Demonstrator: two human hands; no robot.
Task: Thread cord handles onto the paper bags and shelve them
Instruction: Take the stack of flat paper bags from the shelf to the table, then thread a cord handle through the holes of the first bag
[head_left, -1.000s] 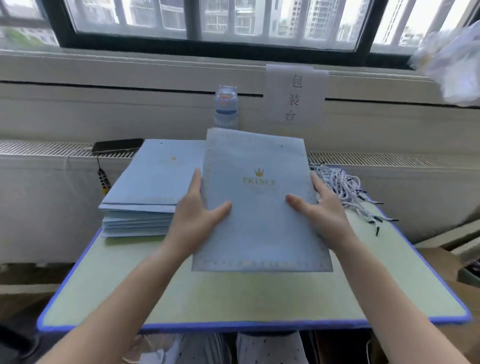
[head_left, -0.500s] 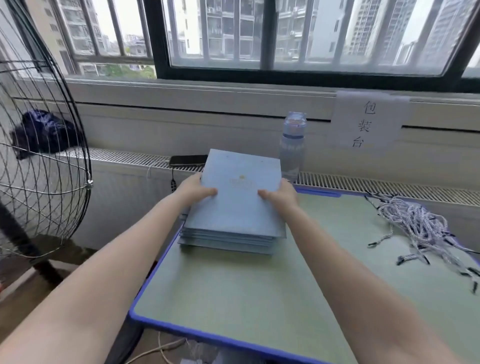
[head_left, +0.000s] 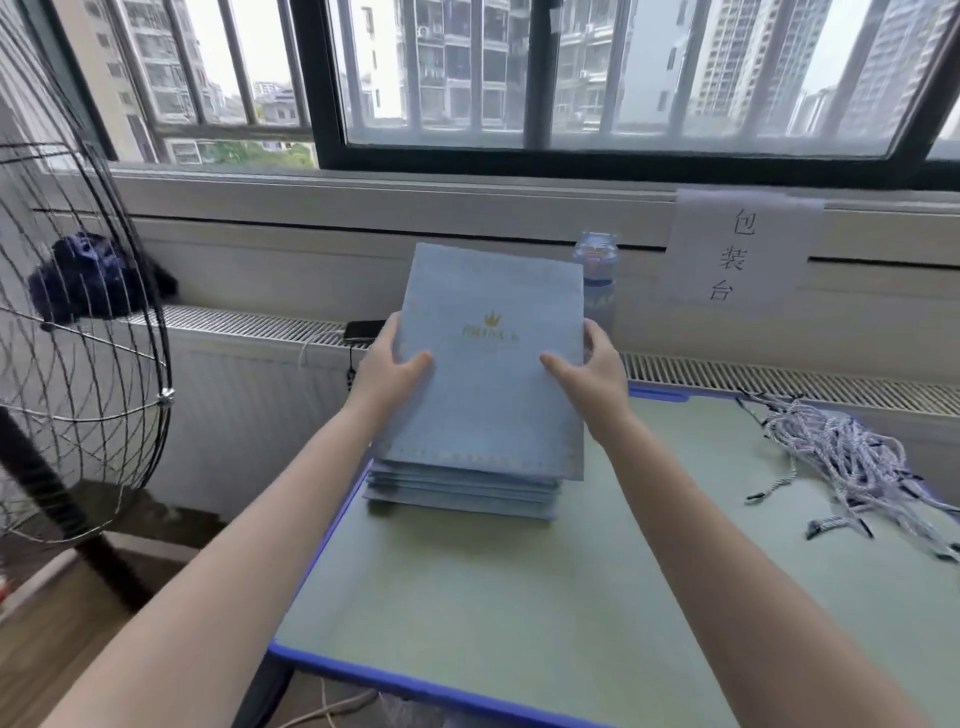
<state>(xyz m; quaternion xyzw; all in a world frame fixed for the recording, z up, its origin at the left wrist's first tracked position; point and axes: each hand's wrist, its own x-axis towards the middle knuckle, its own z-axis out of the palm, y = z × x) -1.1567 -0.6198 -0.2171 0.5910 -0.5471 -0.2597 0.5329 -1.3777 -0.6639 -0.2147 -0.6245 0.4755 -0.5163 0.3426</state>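
Observation:
A flat light-blue paper bag (head_left: 488, 374) with a gold crown logo is tilted up above the stack of flat bags (head_left: 462, 493) at the table's far left corner. My left hand (head_left: 387, 364) grips its left edge, thumb on the front. On the opposite edge my right hand (head_left: 592, 369) holds it the same way. The bag's near edge rests on or just over the stack. A loose heap of blue-and-white cord handles (head_left: 841, 457) lies at the table's right side, apart from both hands.
The green table (head_left: 545, 597) has a blue rim. A water bottle (head_left: 597, 280) stands behind the bag, a black phone (head_left: 363, 328) lies on the radiator grille, and a paper sign (head_left: 737, 249) hangs on the wall. A wire fan guard (head_left: 78, 338) stands to the left.
A second ago both hands held one bag mid-table; half a second ago it lay on the left stack. Now the top bag is tilted up off the stack. The view has swung left.

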